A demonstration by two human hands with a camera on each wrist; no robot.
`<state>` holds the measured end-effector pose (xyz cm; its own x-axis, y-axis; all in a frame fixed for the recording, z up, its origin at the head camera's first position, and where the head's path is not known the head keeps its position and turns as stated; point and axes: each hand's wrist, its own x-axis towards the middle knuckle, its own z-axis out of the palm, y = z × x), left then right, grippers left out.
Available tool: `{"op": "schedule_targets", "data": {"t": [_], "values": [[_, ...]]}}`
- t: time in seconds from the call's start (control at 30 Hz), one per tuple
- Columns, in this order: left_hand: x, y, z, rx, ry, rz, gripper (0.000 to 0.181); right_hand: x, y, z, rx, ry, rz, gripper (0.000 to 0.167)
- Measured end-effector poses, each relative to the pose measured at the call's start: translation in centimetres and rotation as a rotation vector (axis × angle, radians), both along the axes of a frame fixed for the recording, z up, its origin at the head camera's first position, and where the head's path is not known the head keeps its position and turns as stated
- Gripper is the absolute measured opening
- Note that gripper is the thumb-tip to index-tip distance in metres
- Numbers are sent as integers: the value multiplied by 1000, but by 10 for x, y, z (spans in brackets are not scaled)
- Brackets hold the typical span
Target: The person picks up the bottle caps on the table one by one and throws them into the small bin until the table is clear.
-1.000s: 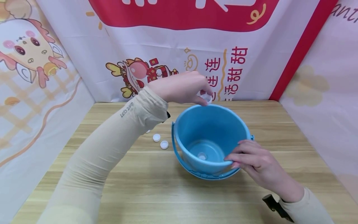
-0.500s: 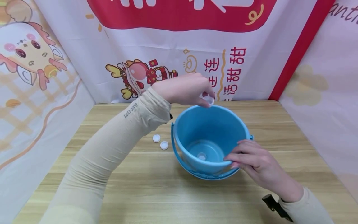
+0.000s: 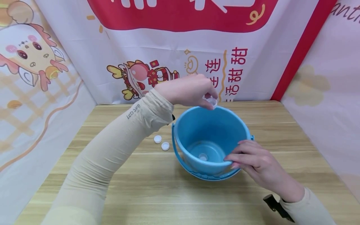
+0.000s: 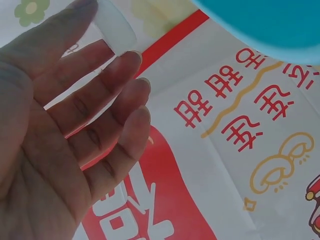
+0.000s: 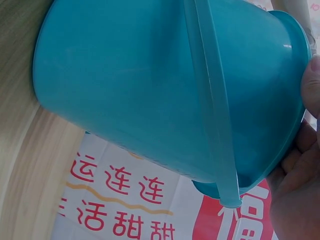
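Now 1 white cap (image 3: 212,102) is pinched in the left hand (image 3: 193,90) at the far side of the blue bucket (image 3: 213,124), whose lip the right hand (image 3: 256,162) grips. 1 inner cap (image 3: 203,156) looks done; 2 loose caps (image 3: 165,146) remain on the table (image 3: 137,190), though the sleeve (image 3: 121,140) may hide more.

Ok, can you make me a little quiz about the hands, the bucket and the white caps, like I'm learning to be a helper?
1. Which hand grips the blue bucket?
a) left
b) right
c) neither

2. True or false: the left hand is empty.

3. How many white caps can you see lying on the table, outside the bucket?

Key:
1. b, the right hand.
2. False: the left hand pinches a white cap.
3. Two: one cap and another cap.
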<state>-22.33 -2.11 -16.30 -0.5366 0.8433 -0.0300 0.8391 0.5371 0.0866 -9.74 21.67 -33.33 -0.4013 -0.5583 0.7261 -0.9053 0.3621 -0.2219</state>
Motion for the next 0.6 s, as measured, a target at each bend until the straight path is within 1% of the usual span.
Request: {"op": "schedule_targets", "data": {"t": [0.13, 0.23, 0.37, 0.47, 0.6], "values": [[-2, 0, -2, -8, -19, 2, 51, -1, 0, 0, 0, 2, 3, 37], [-3, -2, -2, -17, -14, 19, 54, -2, 0, 1, 1, 8, 8, 36], [-4, -6, -1, -13, -13, 22, 53, -2, -1, 0, -2, 15, 16, 36], [-5, -11, 0, -6, -17, 25, 53, -3, -1, 0, -9, 26, 28, 35], [-8, -22, -1, 8, -16, 44, 51, -3, -2, 1, -14, 30, 32, 35]]}}
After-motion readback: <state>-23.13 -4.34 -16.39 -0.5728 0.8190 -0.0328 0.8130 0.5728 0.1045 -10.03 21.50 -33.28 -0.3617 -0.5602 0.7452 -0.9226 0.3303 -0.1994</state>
